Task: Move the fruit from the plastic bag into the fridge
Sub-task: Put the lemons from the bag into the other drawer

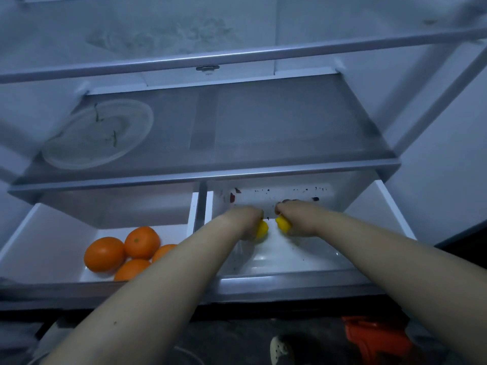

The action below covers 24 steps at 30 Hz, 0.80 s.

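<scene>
Reaching into the right drawer (290,279) of the fridge (448,180), both forearms extend from the bottom edge of the view toward the drawer's back wall. The left hand (246,222) has its fingers curled around the left yellow fruit (262,229), most of which is covered by the hand. The right hand (296,219) grips the right yellow fruit (283,224) in the same manner, fingers wrapped over it. The two yellow fruits sit just beside each other with a narrow gap between them, at the rear of the drawer and nearer its left wall than its right. Whether either fruit rests on the drawer floor cannot be told. Dark specks mark the back wall and floor of this drawer. The left drawer (52,233), separated from the right by a central divider, holds four oranges (104,254) clustered at its front right corner, touching one another; the left forearm partly hides two of them. Above both drawers, a shelf (210,177) carries a pale round plate (97,134) at its front left corner. Below the fridge, on the dark floor, an orange-red item (376,338) lies at the lower right, its nature unclear, and a light shoe (280,349) shows near the bottom edge.
</scene>
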{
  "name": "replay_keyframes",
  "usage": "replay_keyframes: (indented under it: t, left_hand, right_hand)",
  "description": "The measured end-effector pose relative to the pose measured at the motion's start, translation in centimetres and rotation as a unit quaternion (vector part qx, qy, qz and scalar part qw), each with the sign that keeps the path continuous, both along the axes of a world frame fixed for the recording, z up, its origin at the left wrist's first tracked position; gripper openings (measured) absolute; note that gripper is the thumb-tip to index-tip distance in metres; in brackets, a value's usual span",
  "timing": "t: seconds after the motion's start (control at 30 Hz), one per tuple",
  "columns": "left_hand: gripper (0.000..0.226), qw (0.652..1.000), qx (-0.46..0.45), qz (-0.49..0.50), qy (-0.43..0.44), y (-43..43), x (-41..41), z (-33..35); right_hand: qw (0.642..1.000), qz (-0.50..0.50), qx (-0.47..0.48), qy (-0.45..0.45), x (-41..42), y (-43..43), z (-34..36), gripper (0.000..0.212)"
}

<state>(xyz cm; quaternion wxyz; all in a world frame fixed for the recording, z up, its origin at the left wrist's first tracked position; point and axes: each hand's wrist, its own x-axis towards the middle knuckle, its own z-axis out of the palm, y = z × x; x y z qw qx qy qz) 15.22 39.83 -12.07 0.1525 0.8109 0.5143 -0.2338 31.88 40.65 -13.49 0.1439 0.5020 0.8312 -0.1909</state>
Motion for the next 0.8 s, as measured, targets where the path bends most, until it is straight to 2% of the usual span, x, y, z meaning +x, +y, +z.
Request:
replay_keyframes:
  t: [0.2,0.4,0.47,0.57,0.67,0.73,0.8]
  left_hand:
    - [0.039,1.000,0.007,-0.012,0.016,0.0,0.1,-1.2]
    - [0.048,0.999,-0.020,0.010,0.043,-0.2,0.3,-1.2]
    - [0.054,0.999,-0.020,0.030,0.017,-0.2,0.3,-0.6]
    - [0.061,0.996,-0.006,0.066,-0.065,-0.5,-0.1,1.3]
    - [0.058,0.986,0.036,0.091,-0.131,-1.8,-0.6,4.4]
    - [0.053,0.977,0.072,0.109,-0.169,-3.5,-1.3,6.7]
    - [0.050,0.968,0.111,0.121,-0.189,-5.6,-2.2,8.9]
  right_hand:
    - [0.999,-0.034,-0.038,0.004,-0.1,0.2,-1.5,0.043]
    - [0.997,-0.061,-0.043,0.026,-0.1,0.6,-1.5,0.059]
    - [0.992,-0.094,-0.042,0.067,0.2,0.9,-0.4,0.064]
    - [0.972,-0.168,-0.063,0.153,0.9,1.3,2.2,0.059]
    - [0.982,-0.133,-0.042,0.128,1.0,1.0,4.6,0.056]
    - [0.985,-0.105,-0.062,0.119,0.3,0.4,6.2,0.054]
    - [0.994,-0.049,-0.058,0.074,-1.0,-0.6,8.4,0.053]
